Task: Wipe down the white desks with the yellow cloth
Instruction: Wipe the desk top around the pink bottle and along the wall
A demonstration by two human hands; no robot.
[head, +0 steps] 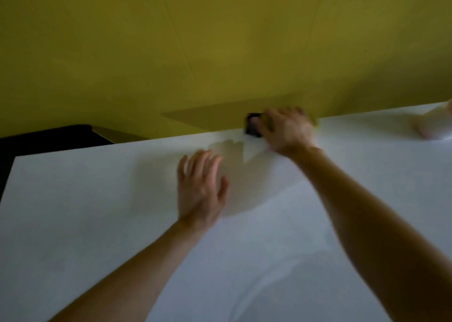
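Observation:
The white desk [97, 199] fills the lower view, its far edge running against a yellow wall. My right hand [287, 131] presses down at that far edge with the yellow cloth [314, 121] mostly hidden beneath it; only a blurred yellow strip shows past the fingers. A small black object [252, 126] sits at the desk's far edge, touching the right hand's fingertips. My left hand [199, 187] rests flat on the desk, fingers spread, holding nothing, nearer to me and to the left of the right hand.
The yellow wall [220, 40] rises directly behind the desk. A dark shape [49, 136] lies beyond the desk's far left corner. Another person's hand [430, 123] rests on the desk at the far right edge of view.

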